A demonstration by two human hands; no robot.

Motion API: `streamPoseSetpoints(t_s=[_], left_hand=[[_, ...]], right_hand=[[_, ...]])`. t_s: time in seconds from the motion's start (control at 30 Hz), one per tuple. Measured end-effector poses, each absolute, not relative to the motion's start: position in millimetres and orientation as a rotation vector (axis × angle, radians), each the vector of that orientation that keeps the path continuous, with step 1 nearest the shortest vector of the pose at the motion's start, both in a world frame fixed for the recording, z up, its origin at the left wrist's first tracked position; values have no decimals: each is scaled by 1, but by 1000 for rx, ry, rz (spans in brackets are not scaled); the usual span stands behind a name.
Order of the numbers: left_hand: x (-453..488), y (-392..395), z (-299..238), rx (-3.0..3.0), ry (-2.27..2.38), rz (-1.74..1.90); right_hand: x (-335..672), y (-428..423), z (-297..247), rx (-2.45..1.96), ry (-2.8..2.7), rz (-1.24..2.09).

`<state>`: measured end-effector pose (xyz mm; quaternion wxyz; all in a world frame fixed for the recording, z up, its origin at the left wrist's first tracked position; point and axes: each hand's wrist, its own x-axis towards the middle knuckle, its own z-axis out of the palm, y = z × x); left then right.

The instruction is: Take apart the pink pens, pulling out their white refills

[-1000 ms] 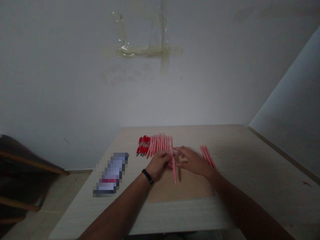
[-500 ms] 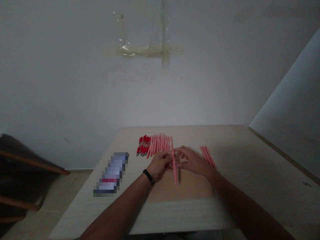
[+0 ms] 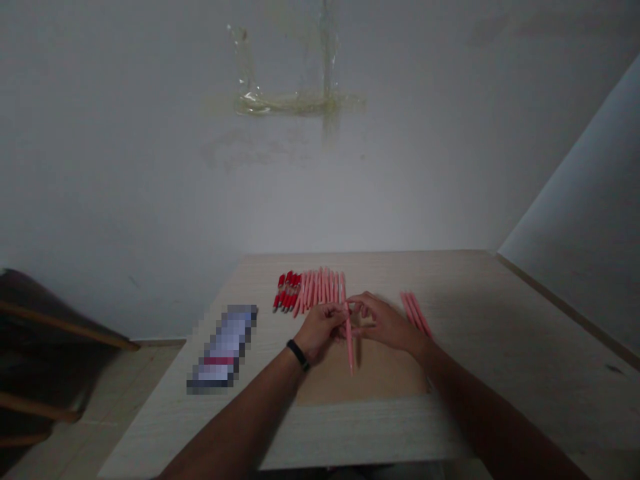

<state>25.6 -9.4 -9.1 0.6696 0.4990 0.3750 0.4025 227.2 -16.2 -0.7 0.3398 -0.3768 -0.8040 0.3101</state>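
Nearest us runs the pale wood-grain table (image 3: 350, 433), and on it, under our hands, lies a flat brown sheet (image 3: 370, 383). Above the sheet we hold a slim pink pen (image 3: 350, 347) between our two hands, its pointed end angled toward us. Our left hand (image 3: 323, 327), a black band (image 3: 299, 355) at its wrist, pinches the pen near its upper part. Our right hand (image 3: 383, 323) has thumb and forefinger spread at the pen's other side; we cannot tell whether they grip it. Just beside our right wrist lie a few pink pens (image 3: 415, 312). Past our left hand we see a row of pink pens (image 3: 315, 287), with red barrel pieces (image 3: 287, 299) at its left end.
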Motion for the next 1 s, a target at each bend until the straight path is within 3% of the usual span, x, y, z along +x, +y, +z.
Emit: streamPoseSetpoints(t_s=[0.8,1.0], left_hand=[[25,-6,-12,1123,855,912],[20,-5,1,1115,906,1031]], right_hand=[[226,-18,-1,-1071,-2028,883],[222,-17,-4,-1032,-1974,1060]])
